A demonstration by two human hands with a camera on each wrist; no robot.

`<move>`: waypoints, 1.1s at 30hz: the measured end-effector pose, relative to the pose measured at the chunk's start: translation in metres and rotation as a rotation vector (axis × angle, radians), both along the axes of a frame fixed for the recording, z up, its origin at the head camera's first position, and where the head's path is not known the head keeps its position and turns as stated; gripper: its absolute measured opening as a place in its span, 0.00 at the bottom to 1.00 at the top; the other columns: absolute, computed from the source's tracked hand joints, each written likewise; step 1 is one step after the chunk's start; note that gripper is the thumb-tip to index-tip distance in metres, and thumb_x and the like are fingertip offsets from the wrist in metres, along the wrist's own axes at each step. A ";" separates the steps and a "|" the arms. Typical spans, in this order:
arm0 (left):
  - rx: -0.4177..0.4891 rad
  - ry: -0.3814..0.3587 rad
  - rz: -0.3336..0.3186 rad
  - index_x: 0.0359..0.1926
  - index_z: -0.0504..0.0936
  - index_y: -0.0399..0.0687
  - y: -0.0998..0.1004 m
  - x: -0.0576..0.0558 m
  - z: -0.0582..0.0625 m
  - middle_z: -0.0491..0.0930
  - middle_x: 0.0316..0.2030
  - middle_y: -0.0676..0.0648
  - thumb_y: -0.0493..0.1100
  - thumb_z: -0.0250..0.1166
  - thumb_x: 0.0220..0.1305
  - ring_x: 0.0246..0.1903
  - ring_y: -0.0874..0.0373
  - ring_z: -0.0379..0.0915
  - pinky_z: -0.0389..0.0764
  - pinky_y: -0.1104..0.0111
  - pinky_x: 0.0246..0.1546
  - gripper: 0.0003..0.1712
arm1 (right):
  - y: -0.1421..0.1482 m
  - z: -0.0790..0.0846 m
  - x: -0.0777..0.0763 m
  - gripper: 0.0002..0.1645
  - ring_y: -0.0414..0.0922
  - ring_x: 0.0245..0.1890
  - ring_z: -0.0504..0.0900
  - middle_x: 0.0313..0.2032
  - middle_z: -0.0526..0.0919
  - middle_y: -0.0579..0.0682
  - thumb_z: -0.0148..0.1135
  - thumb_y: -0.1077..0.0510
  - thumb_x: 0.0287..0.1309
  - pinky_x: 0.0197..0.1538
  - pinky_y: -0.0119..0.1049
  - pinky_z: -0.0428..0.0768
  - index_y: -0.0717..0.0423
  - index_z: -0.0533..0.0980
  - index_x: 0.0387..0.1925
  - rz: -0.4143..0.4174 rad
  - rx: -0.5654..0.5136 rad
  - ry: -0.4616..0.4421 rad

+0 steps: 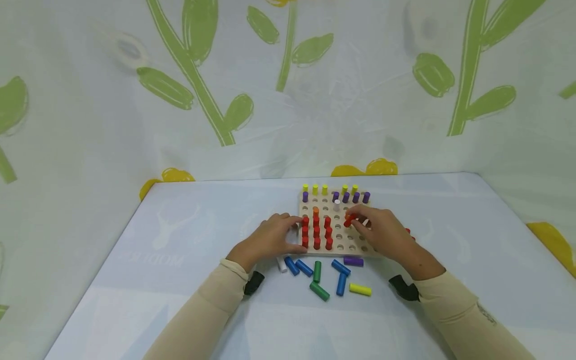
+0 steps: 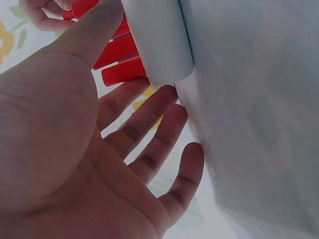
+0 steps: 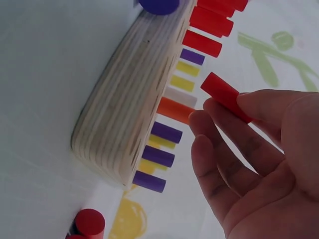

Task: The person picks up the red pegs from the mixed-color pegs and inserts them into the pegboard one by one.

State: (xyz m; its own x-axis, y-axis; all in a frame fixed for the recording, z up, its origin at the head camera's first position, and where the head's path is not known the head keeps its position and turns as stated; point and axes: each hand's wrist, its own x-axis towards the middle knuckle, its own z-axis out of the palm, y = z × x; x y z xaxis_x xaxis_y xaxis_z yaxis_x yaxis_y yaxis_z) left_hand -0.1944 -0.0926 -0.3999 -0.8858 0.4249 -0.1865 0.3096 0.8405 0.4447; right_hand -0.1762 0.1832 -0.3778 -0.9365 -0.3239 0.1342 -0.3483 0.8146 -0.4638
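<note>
A wooden pegboard (image 3: 119, 94) with rows of holes stands on the table, red pegs (image 1: 316, 232) filling its front left part. Beside its left edge is my left hand (image 1: 267, 237), fingers loosely extended, with the index fingertip by a red peg and the thumb at the front corner. My right hand (image 1: 387, 232) pinches a loose red peg (image 3: 227, 97) between thumb and fingers above the board's right half. The held peg is tilted and clear of the holes. An orange peg (image 3: 175, 109) stands close beside the right fingertips.
Purple pegs (image 1: 346, 197) and yellow pegs (image 1: 315, 189) line the far rows, with a white peg (image 1: 337, 204) nearer. Loose blue pegs (image 1: 341, 284), green pegs (image 1: 317, 271), a yellow peg (image 1: 360, 289) and a purple peg (image 1: 353, 261) lie before the board. More red pegs (image 3: 89, 222) are at right.
</note>
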 end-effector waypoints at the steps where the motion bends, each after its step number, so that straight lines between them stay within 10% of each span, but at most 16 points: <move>1: -0.001 0.000 -0.001 0.72 0.68 0.58 0.000 0.000 0.000 0.75 0.63 0.50 0.62 0.75 0.53 0.65 0.51 0.67 0.69 0.49 0.67 0.47 | -0.001 0.000 0.000 0.18 0.44 0.37 0.82 0.42 0.87 0.49 0.65 0.60 0.65 0.41 0.38 0.85 0.54 0.79 0.56 0.001 0.001 -0.001; 33: 0.011 -0.001 -0.002 0.72 0.69 0.57 -0.002 0.003 0.003 0.74 0.65 0.48 0.62 0.75 0.53 0.67 0.50 0.66 0.69 0.47 0.67 0.47 | -0.024 -0.001 -0.017 0.19 0.43 0.39 0.83 0.39 0.87 0.48 0.65 0.55 0.65 0.47 0.41 0.85 0.51 0.77 0.56 0.023 0.151 -0.127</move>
State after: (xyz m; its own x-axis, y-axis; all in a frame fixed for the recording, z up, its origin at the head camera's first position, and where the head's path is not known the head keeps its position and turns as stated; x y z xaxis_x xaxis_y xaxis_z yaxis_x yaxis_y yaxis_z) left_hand -0.1918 -0.0944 -0.3967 -0.8848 0.4287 -0.1829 0.3108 0.8351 0.4539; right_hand -0.1932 0.1596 -0.3789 -0.9350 -0.3529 -0.0360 -0.3141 0.8709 -0.3780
